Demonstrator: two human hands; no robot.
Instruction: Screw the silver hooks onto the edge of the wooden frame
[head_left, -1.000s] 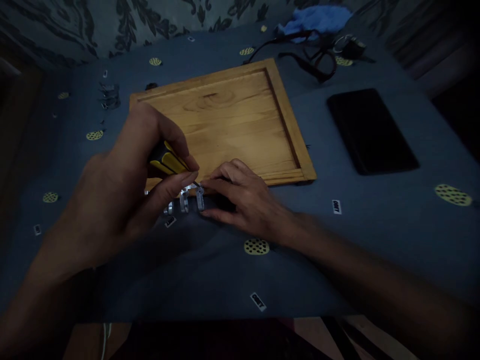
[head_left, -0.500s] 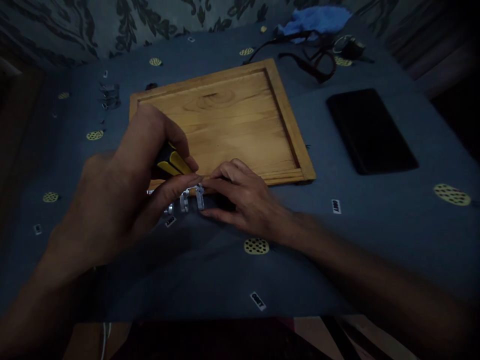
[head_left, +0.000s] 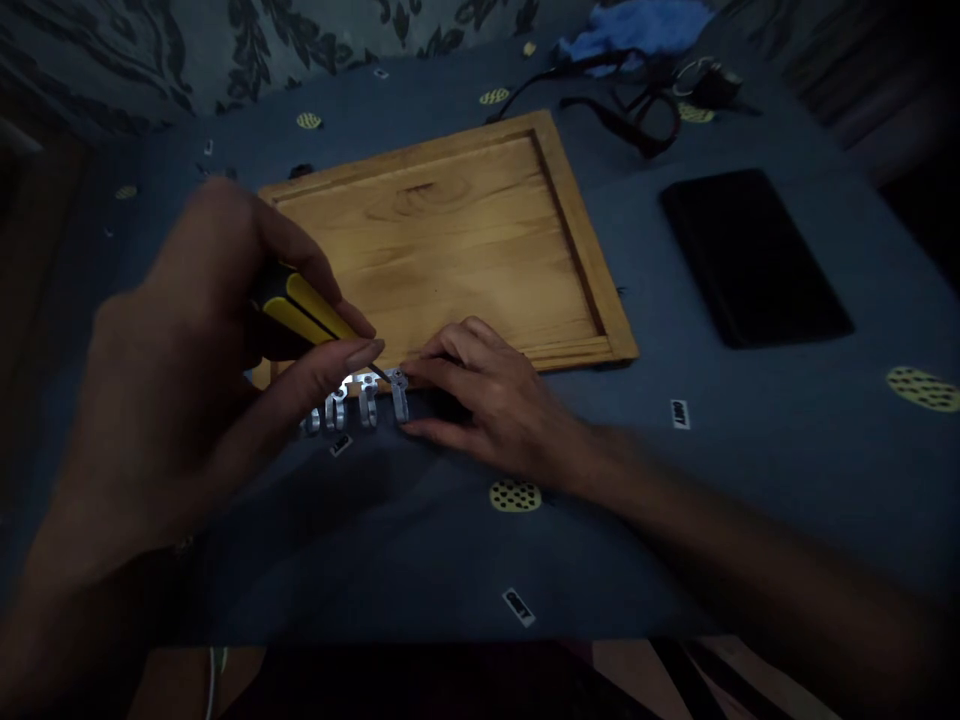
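Observation:
My left hand (head_left: 202, 350) is closed round the black and yellow handle of a screwdriver (head_left: 307, 310). Its thin shaft slants down to the right, its tip close to the right end of a metal hook rail (head_left: 367, 380). Several silver hooks hang from this rail, which lies along the near edge of a framed wooden board (head_left: 450, 240). Thumb and fingers of my right hand (head_left: 487, 400) pinch the rail's right end against the board. My left hand covers the board's near left corner and part of the rail's left end.
A black tablet-like slab (head_left: 754, 255) lies to the right on the blue patterned tablecloth (head_left: 600, 570). Behind the board are dark-framed glasses (head_left: 645, 130), keys (head_left: 709, 85) and a blue cloth (head_left: 637, 35). The table's near edge runs along the bottom.
My left hand has drawn back to the left and tilted the screwdriver, so its shaft and more hooks now show. My right hand stays at the rail's end.

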